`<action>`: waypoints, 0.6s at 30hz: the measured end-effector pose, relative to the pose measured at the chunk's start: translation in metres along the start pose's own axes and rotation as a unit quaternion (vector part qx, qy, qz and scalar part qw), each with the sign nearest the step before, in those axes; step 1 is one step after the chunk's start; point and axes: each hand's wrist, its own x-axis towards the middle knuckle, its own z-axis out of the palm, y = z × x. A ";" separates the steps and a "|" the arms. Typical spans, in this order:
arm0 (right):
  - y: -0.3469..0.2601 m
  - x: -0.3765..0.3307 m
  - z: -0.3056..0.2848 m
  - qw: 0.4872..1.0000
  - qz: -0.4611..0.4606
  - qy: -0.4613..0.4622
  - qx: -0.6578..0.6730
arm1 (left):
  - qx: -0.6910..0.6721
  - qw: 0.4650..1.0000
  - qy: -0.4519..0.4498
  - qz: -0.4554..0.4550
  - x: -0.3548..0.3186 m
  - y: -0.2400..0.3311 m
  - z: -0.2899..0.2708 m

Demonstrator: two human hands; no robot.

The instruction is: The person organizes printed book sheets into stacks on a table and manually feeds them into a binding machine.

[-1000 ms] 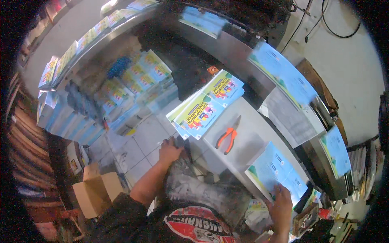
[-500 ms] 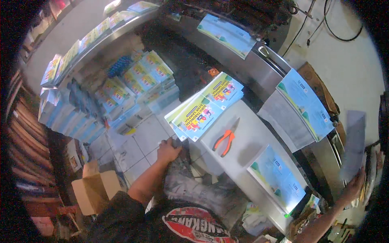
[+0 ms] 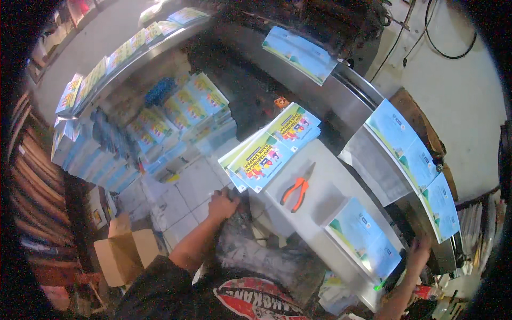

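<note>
My left hand lies over my knee, its fingers apart and holding nothing I can make out. My right hand, smeared by motion, is between the slanted metal machine bed and a stack of blue printed covers on the white table; its fingers are unclear. Just beyond it, a blue printed cover lies on the metal bed, its edge meeting another cover. Orange-handled pliers rest on the white table. Past them sits a stack of yellow-and-blue booklets.
Farther along the metal bed lies another blue cover. Tall booklet piles stand on the tiled floor at left. An open cardboard box is by my left arm. A curved ledge carries more booklets.
My right hand has come left from the far right, where it held up a sheet. A blue cover now lies at the near end of the metal bed. My left hand has barely moved.
</note>
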 end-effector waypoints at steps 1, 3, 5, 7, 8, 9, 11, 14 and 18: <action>-0.030 -0.006 -0.008 0.999 0.006 -0.013 0.032 | -0.003 1.000 0.001 0.003 0.000 0.001 0.001; -0.104 -0.019 -0.022 0.993 0.000 -0.089 0.081 | 0.003 1.000 0.019 0.004 0.001 -0.002 0.003; -0.155 -0.034 -0.031 0.983 -0.091 -0.134 0.085 | -0.002 1.000 0.013 0.006 0.001 0.001 0.002; -0.176 -0.055 -0.024 0.972 -0.136 -0.183 0.063 | -0.007 1.000 0.011 0.005 0.002 0.002 0.001; -0.189 -0.062 -0.031 0.968 -0.135 -0.208 0.043 | -0.010 1.000 0.015 0.011 0.001 0.000 0.003; -0.195 -0.070 -0.033 0.969 -0.131 -0.207 0.040 | -0.013 1.000 0.018 0.018 -0.001 -0.001 0.003; -0.195 -0.080 -0.036 0.970 -0.128 -0.201 0.037 | -0.021 0.999 0.017 0.019 0.000 -0.002 0.002; -0.191 -0.078 -0.041 0.960 -0.104 -0.245 0.090 | -0.028 0.999 0.016 0.014 -0.001 -0.006 0.003; -0.197 -0.055 -0.075 0.951 -0.082 -0.265 0.135 | -0.027 0.999 0.018 0.011 0.002 -0.006 0.006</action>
